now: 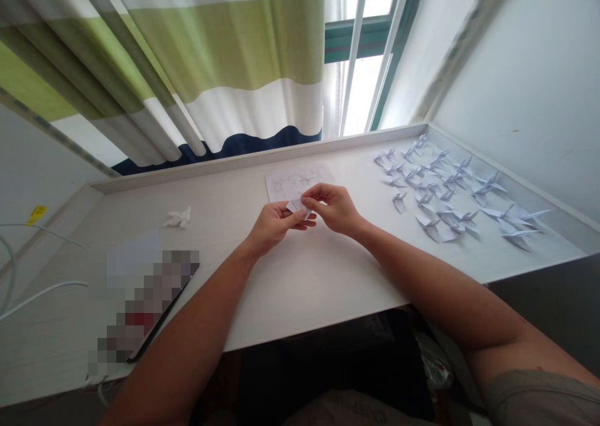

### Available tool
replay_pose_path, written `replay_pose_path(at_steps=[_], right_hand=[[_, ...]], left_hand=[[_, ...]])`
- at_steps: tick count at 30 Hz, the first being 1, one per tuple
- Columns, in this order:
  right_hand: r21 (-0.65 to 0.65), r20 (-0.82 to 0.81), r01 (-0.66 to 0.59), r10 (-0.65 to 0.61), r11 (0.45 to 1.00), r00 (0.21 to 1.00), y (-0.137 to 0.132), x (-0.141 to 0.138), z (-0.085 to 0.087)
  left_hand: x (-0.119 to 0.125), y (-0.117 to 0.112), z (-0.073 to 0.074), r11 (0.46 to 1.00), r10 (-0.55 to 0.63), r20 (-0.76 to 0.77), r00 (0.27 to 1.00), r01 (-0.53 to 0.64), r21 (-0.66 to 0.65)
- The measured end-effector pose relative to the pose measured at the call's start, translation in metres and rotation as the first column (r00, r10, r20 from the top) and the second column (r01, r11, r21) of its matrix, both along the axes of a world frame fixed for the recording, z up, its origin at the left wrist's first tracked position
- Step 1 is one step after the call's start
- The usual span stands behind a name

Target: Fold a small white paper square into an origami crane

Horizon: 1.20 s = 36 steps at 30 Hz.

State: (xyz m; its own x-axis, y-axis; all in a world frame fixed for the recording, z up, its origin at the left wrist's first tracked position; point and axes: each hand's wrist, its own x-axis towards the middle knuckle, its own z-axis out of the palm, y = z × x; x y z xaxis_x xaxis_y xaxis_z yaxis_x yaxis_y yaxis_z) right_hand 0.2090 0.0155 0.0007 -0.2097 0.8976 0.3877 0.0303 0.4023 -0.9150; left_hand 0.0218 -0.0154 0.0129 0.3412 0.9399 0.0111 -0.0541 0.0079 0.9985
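Note:
A small folded piece of white paper [295, 206] is held between my two hands above the desk. My left hand [277, 226] grips it from the left, with the thumb on top and the fingers underneath. The thumb and forefinger of my right hand [335, 207] pinch its upper right part. My fingers cover much of the paper, so its full shape is hidden. Just behind my hands lies a flat sheet of paper with printed or written marks [300, 177].
Several white folded paper cranes [445, 176] spread over the right side of the desk [300, 295]. Crumpled tissue [178, 218] lies on the left, near a pale sheet [134, 257] and a blurred-out dark-edged object [154, 313]. White cables [44, 295] run along the left edge. A raised rim [262, 154] borders the back.

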Motion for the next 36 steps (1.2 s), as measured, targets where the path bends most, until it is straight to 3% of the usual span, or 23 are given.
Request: replay_pose_path(at_steps=[23, 31, 36], right_hand=[[0.026, -0.041, 0.091, -0.09, 0.995, 0.995, 0.0008, -0.0027, -0.0043], [0.004, -0.101, -0.017, 0.018, 1.0, 0.995, 0.0001, -0.0012, -0.0037], [-0.086, -0.143, -0.081, 0.068, 0.993, 0.987, 0.005, -0.0009, -0.008]], left_hand=[[0.0017, -0.0007, -0.0003, 0.999, 0.025, 0.015, 1.0, -0.024, -0.034], [-0.0007, 0.0021, -0.0026, 0.997, 0.001, 0.038, 0.999, 0.002, -0.079], [-0.002, 0.0026, -0.0033, 0.995, 0.043, 0.049, 0.998, -0.039, -0.09]])
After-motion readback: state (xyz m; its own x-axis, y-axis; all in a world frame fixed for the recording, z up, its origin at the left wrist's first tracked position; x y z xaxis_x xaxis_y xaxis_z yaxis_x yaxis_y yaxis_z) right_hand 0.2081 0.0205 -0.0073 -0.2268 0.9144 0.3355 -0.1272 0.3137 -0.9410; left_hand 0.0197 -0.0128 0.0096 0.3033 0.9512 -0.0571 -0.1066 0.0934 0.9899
